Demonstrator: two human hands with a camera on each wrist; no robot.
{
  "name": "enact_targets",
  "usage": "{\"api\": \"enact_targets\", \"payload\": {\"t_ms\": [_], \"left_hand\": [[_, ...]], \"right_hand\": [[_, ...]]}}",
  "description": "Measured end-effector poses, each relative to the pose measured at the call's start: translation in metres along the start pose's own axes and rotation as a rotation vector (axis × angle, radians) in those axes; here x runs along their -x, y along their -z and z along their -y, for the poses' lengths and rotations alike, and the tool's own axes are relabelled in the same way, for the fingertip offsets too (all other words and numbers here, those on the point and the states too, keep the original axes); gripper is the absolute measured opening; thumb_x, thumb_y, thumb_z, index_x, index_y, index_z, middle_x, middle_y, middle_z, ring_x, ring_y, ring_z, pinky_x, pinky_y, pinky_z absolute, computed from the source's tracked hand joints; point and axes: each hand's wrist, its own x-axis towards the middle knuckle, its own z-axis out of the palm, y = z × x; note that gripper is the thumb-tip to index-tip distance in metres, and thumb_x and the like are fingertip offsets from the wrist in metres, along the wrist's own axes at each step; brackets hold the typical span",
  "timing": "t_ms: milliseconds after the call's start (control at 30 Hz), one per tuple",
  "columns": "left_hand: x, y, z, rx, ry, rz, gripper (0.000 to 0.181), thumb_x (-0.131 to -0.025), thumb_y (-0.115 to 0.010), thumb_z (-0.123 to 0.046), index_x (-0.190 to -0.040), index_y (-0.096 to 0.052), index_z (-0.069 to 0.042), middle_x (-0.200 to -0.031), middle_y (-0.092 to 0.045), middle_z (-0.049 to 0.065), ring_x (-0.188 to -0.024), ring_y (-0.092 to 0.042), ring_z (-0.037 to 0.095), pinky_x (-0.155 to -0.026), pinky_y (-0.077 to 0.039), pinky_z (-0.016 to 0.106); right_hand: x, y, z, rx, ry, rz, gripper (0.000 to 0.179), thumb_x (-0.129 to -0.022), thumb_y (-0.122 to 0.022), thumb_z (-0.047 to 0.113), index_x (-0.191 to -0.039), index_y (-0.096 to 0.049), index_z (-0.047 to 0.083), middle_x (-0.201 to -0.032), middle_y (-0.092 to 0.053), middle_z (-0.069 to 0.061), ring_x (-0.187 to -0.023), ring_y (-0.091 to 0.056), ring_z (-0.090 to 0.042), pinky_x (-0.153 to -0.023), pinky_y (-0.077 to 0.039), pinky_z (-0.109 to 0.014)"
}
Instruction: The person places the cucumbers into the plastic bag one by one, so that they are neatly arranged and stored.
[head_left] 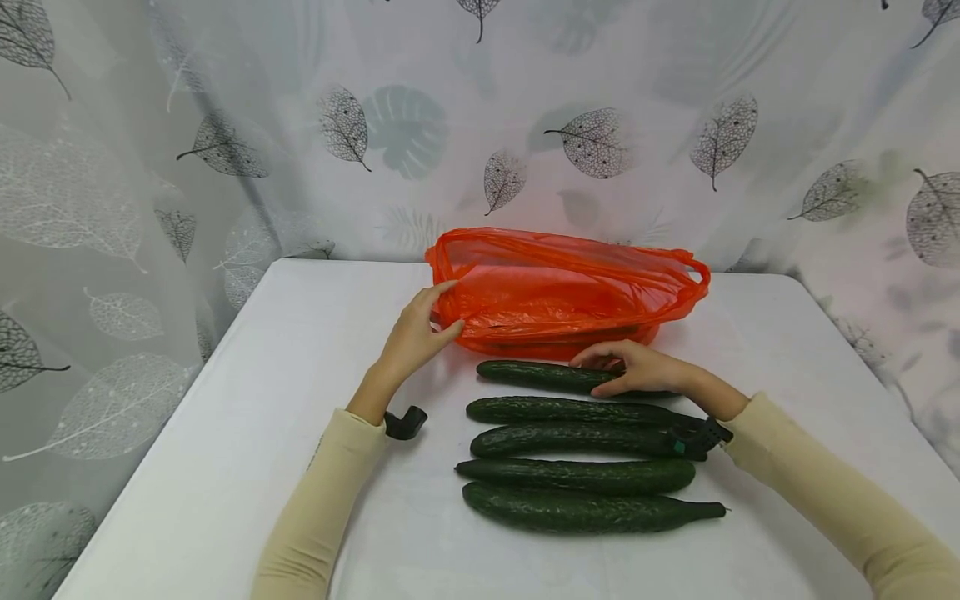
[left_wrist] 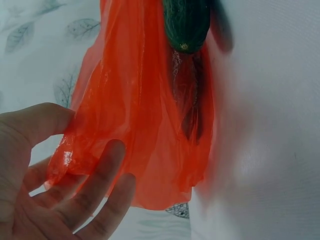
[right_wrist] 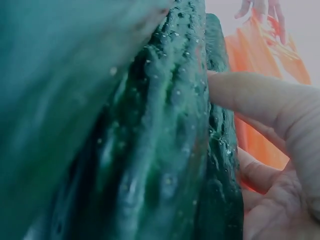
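Observation:
A row of several dark green cucumbers lies crosswise on the white table. My right hand [head_left: 637, 368] grips the farthest cucumber [head_left: 525, 374], thumb on its near side and fingers on its far side. Just beyond it stands a red plastic bag [head_left: 555, 292], its mouth spread wide. At the bag's left end is my left hand [head_left: 416, 329], fingers spread and loosely bent against the film, as the left wrist view shows too. Through the red film, a dark long shape [left_wrist: 192, 107] shows low in the bag. The right wrist view is mostly filled by a near cucumber [right_wrist: 165, 140].
Nearer the front edge lie the other cucumbers, such as the closest one [head_left: 570, 508] with its stem to the right. A leaf-printed curtain [head_left: 525, 108] hangs behind and beside the white table [head_left: 262, 400]. Each wrist wears a small black camera [head_left: 405, 423].

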Motion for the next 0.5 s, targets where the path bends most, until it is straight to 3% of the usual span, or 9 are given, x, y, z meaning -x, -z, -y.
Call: {"api": "enact_targets", "payload": {"t_ms": [500], "left_hand": [[-0.0008,-0.0002,0.0009,-0.009,0.013,0.008,0.059,-0.09,-0.068,-0.017,-0.143,-0.045,-0.005,-0.127,-0.054,0.014,-0.093,-0.056,0.026,-0.075,-0.055,0.036]], "right_hand": [[-0.0049,-0.0021,-0.0048,0.05,-0.023,-0.03,0.045,-0.084,-0.077,0.015,-0.125,-0.061,0.004,-0.123,-0.063,-0.014,-0.113,-0.058,-0.034,-0.095,-0.047,-0.055]]}}
